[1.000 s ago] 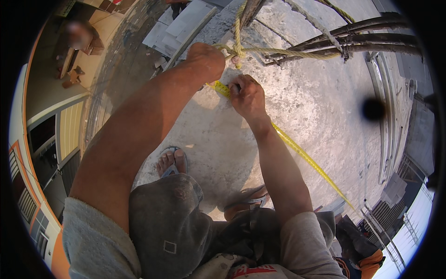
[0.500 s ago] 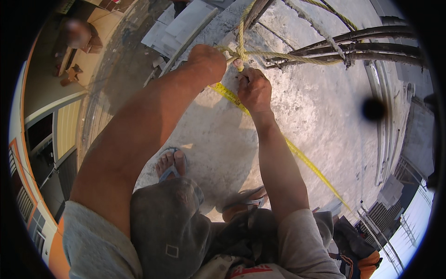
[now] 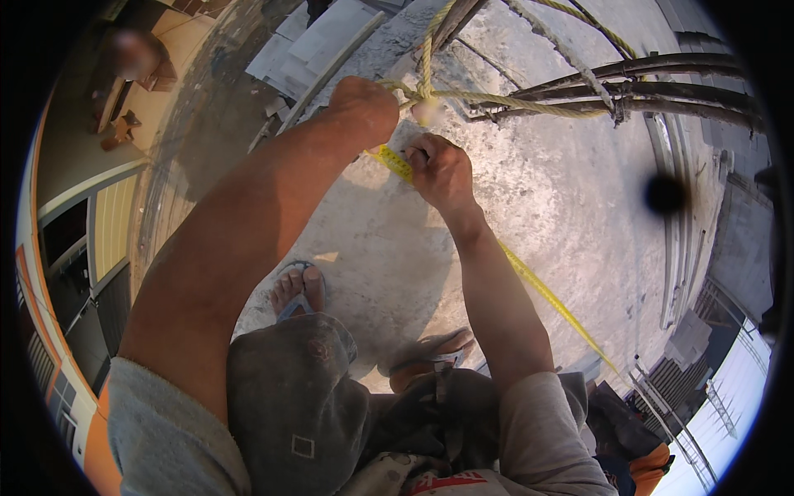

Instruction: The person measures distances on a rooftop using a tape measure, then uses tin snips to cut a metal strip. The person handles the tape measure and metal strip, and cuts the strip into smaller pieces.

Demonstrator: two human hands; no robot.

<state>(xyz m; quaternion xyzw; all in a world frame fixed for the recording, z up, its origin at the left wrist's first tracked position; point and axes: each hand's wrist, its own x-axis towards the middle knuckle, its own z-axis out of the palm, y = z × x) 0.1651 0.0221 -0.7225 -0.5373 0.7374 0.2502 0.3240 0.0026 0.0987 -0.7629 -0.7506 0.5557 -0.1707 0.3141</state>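
My left hand (image 3: 365,111) is closed beside the knotted yellow rope (image 3: 428,66), over one end of the yellow tape measure (image 3: 542,290); what its fingers hold is hidden. My right hand (image 3: 441,173) is closed just below the knot, on top of the tape, with thumb and fingers pressed together; whatever is between them is too small to make out. The tape runs from under my hands diagonally down to the lower right, passing behind my right forearm, over the pale, rough concrete surface (image 3: 372,231).
Dark bent rods (image 3: 678,93) with rope reach in from the upper right. Pale boards (image 3: 298,41) lie at the upper left. Long pale strips (image 3: 670,281) run along the right side. Far left, past the edge, is a building (image 3: 116,223) with a blurred person (image 3: 136,58). My sandalled feet are below my hands.
My right hand rose toward the knot half a second ago and is now back lower and to the left, on the tape. My left hand has shifted only slightly.
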